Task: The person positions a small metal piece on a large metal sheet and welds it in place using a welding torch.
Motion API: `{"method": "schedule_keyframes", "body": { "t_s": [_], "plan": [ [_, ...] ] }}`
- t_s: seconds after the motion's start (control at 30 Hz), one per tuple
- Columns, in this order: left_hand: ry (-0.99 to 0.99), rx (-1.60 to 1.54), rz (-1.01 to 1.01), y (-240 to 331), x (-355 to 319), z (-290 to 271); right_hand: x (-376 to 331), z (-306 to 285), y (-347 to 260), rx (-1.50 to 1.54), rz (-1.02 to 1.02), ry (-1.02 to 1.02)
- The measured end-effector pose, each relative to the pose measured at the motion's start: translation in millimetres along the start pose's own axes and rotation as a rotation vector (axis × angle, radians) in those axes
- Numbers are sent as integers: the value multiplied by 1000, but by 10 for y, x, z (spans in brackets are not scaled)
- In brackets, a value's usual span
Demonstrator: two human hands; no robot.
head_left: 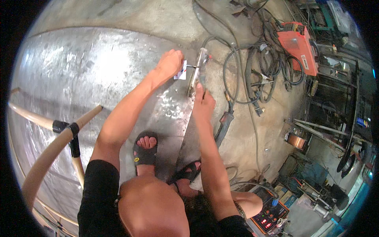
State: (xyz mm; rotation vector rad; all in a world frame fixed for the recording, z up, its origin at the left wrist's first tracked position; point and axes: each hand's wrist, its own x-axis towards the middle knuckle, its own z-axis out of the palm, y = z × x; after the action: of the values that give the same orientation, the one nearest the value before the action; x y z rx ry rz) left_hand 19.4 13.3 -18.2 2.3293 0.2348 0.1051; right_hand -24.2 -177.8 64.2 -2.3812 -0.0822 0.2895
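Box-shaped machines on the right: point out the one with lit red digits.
The dark, orange-edged machine at the picture's lower right: it shows glowing red digits. The red machine at the upper right shows none from this side.

Noted stained, tan-grey concrete floor (272, 136) with worn patches. Observed dark metal racking (335, 83) along right side, cluttered. Logged bright white glare (112, 59) at upper left, bluish gleam (374, 74) near right rim of view.

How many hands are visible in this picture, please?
2: the left hand is over the metal sheet, next to a white card; the right hand is at the near end of a grey metal piece. No other hand shows.
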Motion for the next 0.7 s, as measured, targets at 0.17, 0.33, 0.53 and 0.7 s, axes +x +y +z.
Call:
{"method": "schedule_keyframes", "body": {
  "t_s": [0.17,0.33,0.53,0.7],
  "plan": [
    [-54,-25,-52,55,-25,-86,-74,-174,-49,167,-79,77],
    [-58,-55,-41,73,-91,-118,-84,-342,14,748,306,-164],
    [9,-124,-35,39,-217,-33,0,-302,494,783,417,-237],
    [-29,-80,-62,61,-208,-49,123,-309,509,379,402,-298]
  ]
}}
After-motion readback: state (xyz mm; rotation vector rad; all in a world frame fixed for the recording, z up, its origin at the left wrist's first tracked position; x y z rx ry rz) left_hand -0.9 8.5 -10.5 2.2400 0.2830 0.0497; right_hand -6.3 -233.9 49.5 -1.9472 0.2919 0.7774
